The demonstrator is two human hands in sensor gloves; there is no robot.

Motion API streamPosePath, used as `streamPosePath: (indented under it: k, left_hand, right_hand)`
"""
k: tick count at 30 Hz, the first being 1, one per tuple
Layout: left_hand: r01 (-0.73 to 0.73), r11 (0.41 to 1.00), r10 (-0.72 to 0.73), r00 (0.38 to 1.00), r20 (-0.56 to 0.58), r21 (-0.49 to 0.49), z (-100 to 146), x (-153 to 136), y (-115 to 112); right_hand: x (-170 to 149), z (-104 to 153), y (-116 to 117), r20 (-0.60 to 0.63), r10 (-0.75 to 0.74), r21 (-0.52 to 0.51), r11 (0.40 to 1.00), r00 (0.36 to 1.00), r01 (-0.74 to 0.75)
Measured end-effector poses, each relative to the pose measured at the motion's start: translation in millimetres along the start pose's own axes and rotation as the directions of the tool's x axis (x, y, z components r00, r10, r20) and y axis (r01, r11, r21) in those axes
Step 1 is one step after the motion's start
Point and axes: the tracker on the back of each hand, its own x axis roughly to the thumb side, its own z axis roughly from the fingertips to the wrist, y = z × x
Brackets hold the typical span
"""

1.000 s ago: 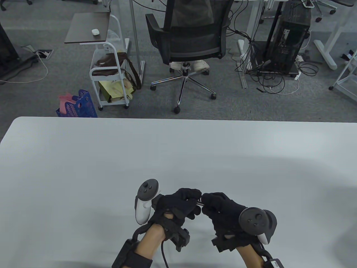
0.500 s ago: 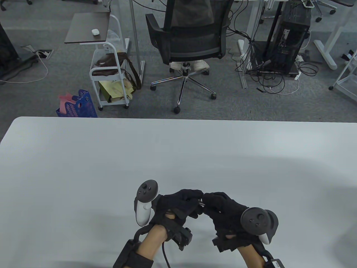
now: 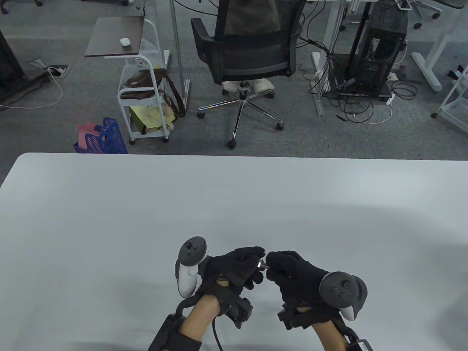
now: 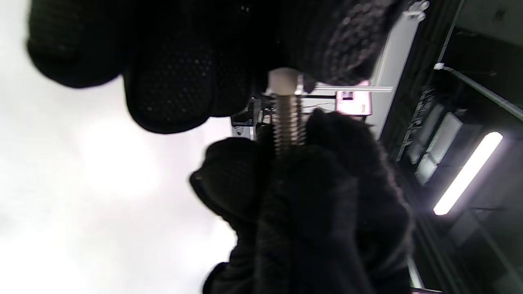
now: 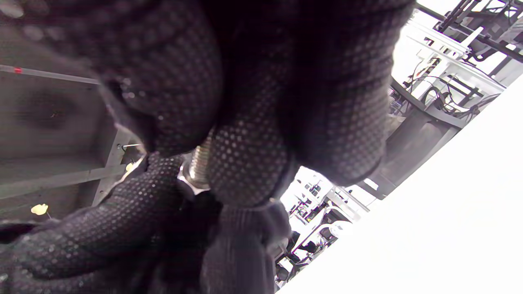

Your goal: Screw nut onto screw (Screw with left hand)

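Both hands meeting low centre, hovering above surface (image 3: 109,219). Right hand (image 3: 292,272) pinching screw (image 4: 288,124) by threaded shank. Left hand (image 3: 236,265) at 9 o'clock of it, fingertips (image 4: 171,94) pinching screw's far end; nut hiding under glove, can't confirm. Risk: cross-threading if nut going on tilted, or dropping if pinch loosening mid-turn.

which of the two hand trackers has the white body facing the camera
The tracker on the left hand: its white handle shows below the dark round face. The tracker on the right hand shows mostly its dark face, with only a small white tip at the bottom.
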Motion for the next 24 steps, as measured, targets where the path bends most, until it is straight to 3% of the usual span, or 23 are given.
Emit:
streamPosePath:
  k: [4,8,12,17,20,24]
  left_hand:
    - [0.009,1.000,-0.009,1.000,0.025,-0.027,-0.5,4.5,-1.5]
    - [-0.055,0.991,0.062,0.997,0.054,-0.123,-2.6,3.4,-4.1]
    - [-0.021,1.000,0.022,0.998,0.066,-0.023,-1.7,2.9,-3.7]
    - [-0.033,0.998,0.036,0.998,0.052,-0.058,-1.3,4.0,-3.5]
    - [0.030,1.000,-0.030,0.999,-0.011,-0.005,1.0,2.0,-2.5]
    - [0.011,0.996,-0.008,0.999,0.039,-0.092,-1.5,6.6,-6.6]
  right_hand:
    - [-0.2,0.1,0.4,0.001,0.014,0.007,1.000,1.000,-0.014]
    - [-2.2,-0.3,-1.1,-0.014,0.001,0.000,1.000,1.000,-0.001]
    - [-1.5,0.0,0.9,-0.014,-0.004,0.015,1.000,1.000,0.004]
    - [-2.9,0.1,-0.1,-0.025,-0.018,0.003,1.000,1.000,0.018]
    - [-4.2,-0.1,-1.1,-0.037,-0.038,-0.003,0.999,0.999,0.038]
    - [-4.3,-0.4,-1.4,-0.035,-0.028,0.001,1.000,0.999,0.028]
